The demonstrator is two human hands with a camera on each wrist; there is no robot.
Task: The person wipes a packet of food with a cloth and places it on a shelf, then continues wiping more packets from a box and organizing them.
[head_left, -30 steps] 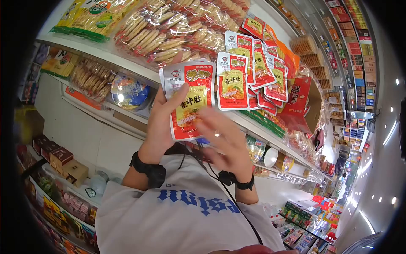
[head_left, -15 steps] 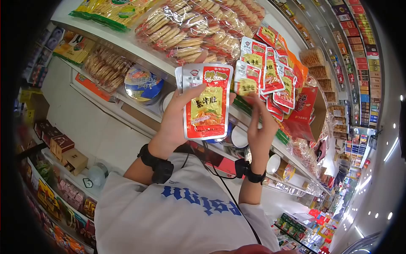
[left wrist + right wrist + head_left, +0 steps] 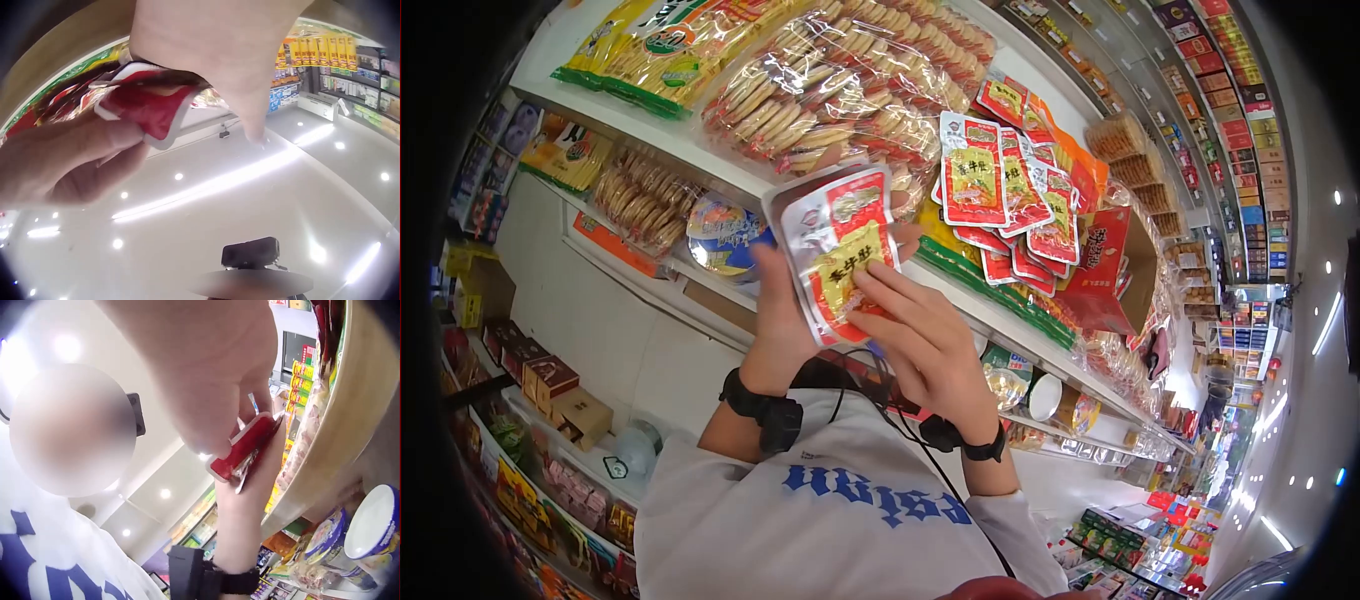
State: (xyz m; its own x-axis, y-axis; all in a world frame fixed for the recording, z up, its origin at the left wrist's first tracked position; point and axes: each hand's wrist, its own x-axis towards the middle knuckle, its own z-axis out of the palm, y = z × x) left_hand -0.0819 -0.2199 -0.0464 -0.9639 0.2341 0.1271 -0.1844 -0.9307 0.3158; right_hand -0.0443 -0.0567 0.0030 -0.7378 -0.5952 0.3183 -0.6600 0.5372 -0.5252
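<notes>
A small stack of red, yellow and silver snack packets [image 3: 845, 255] stands tilted in front of the shirt. My left hand [image 3: 785, 310] cradles it from behind, thumb along the left edge and fingertips showing past the right edge. Across the front lie the fingers of my right hand [image 3: 935, 345]. In the left wrist view the right fingers [image 3: 122, 134] pinch the red packet [image 3: 156, 106] at a lower corner. The right wrist view shows the packets [image 3: 247, 450] nearly edge-on beneath that hand. Matching loose packets [image 3: 1010, 190] lie heaped on the shelf to the right.
An opened red carton [image 3: 1105, 260] stands beside the heap. Large clear bags of round biscuits [image 3: 820, 95] and a yellow noodle-like pack [image 3: 665, 50] lie on the white shelf top. Lower down are tubs [image 3: 725, 235] and more bags. Small boxes [image 3: 550, 375] stand at the left.
My right hand has come from the packet at the shelf heap back to the stack and now grips it. My left thumb has slid off the packet front to its edge, and the stack tilts more.
</notes>
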